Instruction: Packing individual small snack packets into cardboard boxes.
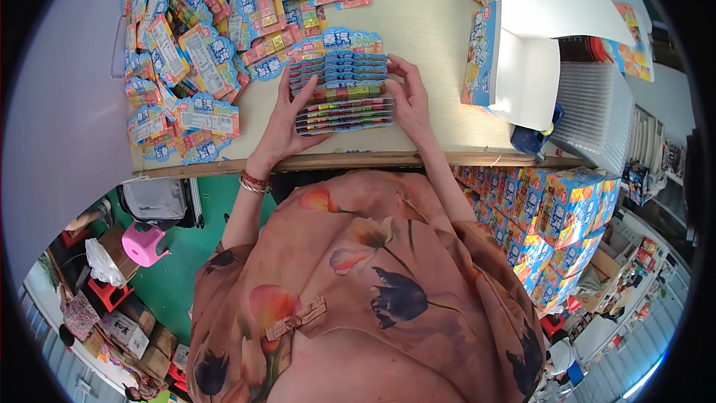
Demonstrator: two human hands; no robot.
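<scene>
Near the front edge of the table, a stack of colourful carded candy packs stands on edge between my hands. My left hand grips its left side, thumb across the top and fingers along the lower side. The right end is held by my right hand, its thumb bent against the packs and its fingers partly hidden. Blue scalloped card tops show in the far half of the stack, with coloured candy pieces showing in the middle. Another candy pack lies just beyond the stack.
A loose heap of candy packs covers the left and far table. To the right stand an open white-lined box, a dark blue object and stacked clear plastic trays. Printed boxes are piled below right; a pink stool is lower left.
</scene>
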